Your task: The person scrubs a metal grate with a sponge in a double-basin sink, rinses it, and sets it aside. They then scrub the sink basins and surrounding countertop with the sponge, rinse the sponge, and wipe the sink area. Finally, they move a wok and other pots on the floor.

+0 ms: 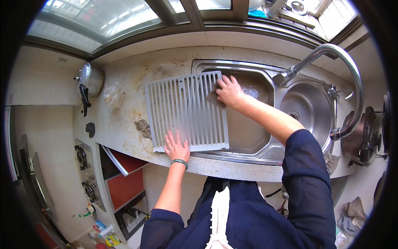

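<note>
A slotted metal baffle panel (189,146) lies on the counter and overlaps the left side of the steel double sink (270,154). My left hand (177,148), with a green bangle at the wrist, rests flat on the panel's near edge, fingers spread. At the panel's upper right edge, my right hand (229,92) is curled over a blurred dark pad or cloth (215,99) pressed against the slats. Brownish water (252,127) stands in the larger basin under my right forearm.
A curved faucet (354,68) arches over the smaller round basin (306,102). On the stained counter (124,118) lie a crumpled brown rag (143,128), a clear plastic bag (113,93) and a dark scrubber (90,129). A pressure cooker (94,79) stands left, a dark pot (357,140) right. A red-fronted cabinet door (130,160) is ajar.
</note>
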`<control>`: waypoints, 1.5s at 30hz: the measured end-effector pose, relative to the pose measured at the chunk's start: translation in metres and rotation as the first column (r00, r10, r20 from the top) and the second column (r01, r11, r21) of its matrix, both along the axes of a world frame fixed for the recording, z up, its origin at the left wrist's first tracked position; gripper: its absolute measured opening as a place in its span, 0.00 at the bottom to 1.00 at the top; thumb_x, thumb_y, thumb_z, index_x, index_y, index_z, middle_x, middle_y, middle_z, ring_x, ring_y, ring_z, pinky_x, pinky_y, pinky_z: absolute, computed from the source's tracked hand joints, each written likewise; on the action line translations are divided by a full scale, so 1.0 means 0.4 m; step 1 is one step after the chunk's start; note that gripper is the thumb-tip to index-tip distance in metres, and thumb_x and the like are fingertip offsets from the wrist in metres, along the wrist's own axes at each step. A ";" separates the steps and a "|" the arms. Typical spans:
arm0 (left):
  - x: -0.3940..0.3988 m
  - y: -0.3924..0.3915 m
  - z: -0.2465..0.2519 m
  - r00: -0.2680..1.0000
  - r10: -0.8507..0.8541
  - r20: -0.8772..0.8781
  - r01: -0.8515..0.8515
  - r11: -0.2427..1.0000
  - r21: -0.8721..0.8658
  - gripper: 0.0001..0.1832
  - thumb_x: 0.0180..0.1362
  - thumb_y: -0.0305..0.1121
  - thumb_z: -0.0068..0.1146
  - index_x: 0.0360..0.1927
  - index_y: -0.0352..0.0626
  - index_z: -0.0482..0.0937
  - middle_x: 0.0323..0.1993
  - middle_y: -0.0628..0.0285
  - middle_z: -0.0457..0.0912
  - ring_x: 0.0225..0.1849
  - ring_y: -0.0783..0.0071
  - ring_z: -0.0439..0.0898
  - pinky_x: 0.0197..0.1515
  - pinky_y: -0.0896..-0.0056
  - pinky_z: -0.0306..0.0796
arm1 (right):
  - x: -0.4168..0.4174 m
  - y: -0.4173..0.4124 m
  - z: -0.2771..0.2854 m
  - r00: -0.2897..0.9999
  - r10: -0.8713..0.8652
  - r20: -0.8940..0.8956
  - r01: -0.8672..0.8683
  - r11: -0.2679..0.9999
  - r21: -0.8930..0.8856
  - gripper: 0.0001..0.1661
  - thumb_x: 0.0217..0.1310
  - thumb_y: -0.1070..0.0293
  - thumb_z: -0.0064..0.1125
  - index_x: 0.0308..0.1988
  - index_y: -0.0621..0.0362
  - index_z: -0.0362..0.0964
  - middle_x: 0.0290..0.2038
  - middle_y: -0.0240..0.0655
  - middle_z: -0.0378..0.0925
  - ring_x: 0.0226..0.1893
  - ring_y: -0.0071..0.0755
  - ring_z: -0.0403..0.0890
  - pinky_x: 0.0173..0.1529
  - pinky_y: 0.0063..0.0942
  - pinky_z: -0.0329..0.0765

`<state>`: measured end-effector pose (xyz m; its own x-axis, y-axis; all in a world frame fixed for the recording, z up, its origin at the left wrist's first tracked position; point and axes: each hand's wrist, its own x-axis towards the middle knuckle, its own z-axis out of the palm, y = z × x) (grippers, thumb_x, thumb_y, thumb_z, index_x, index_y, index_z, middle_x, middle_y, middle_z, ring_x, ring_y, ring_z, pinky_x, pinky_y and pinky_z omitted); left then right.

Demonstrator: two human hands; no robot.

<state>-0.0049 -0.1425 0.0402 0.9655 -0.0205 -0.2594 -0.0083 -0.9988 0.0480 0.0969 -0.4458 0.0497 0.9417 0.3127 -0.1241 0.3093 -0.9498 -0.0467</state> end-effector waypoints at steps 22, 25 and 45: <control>-0.007 -0.003 0.005 1.000 -0.020 0.020 0.019 0.998 0.064 0.33 0.56 0.45 0.47 0.66 0.55 0.56 0.70 0.57 0.40 0.71 0.57 0.40 0.65 0.43 0.42 | 0.087 -0.051 -0.051 0.977 -0.140 0.160 0.132 0.990 0.055 0.25 0.58 0.47 0.49 0.51 0.46 0.69 0.62 0.43 0.58 0.65 0.46 0.51 0.66 0.50 0.48; -0.009 -0.011 0.002 1.000 -0.012 0.012 0.011 0.997 0.072 0.33 0.56 0.45 0.47 0.66 0.55 0.56 0.70 0.57 0.39 0.71 0.57 0.40 0.65 0.43 0.41 | 0.075 -0.054 -0.066 0.972 -0.167 0.164 0.143 0.979 0.146 0.23 0.56 0.48 0.51 0.49 0.44 0.70 0.60 0.43 0.60 0.63 0.47 0.54 0.64 0.49 0.52; -0.007 -0.004 0.004 0.999 -0.027 -0.020 0.029 0.991 0.131 0.34 0.59 0.48 0.43 0.68 0.56 0.50 0.71 0.57 0.38 0.71 0.57 0.39 0.64 0.42 0.42 | -0.187 0.032 -0.096 0.958 -0.082 0.275 -0.048 0.899 0.435 0.10 0.47 0.60 0.59 0.30 0.52 0.74 0.57 0.46 0.62 0.62 0.52 0.57 0.62 0.54 0.55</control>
<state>-0.0075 -0.1439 0.0417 0.9602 -0.0123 -0.2789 -0.0368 -0.9959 -0.0826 0.0223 -0.4332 0.0115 0.9222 0.2574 0.2884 0.3551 -0.8592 -0.3684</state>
